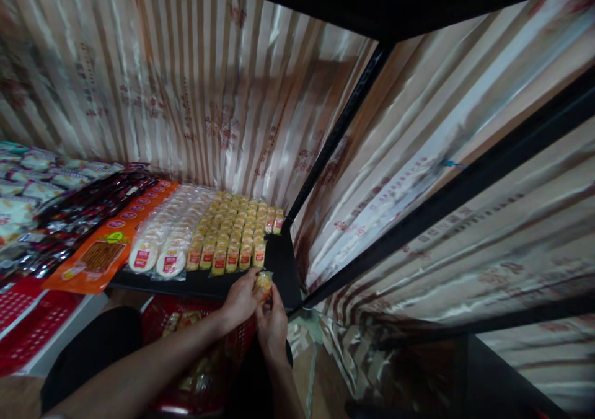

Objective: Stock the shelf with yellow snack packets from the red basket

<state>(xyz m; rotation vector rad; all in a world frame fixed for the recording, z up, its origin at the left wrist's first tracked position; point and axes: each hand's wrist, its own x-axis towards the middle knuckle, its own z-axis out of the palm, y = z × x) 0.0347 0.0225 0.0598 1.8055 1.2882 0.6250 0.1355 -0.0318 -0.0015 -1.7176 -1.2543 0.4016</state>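
Yellow-wrapped snack packet (pixel 263 284), two-handed grip
Left hand (pixel 240 299) and right hand (pixel 273 326) both pinching it, near the front edge of the black shelf (pixel 281 261), close to rows of similar yellow packets (pixel 227 236).

The light was dim — pale sheen streaked the curtain (pixel 223 78), deep shadow lay low on the right, and small details blurred.

The packets (pixel 220 255) are yellow-and-red, the sheeting (pixel 199 78) brown-striped.
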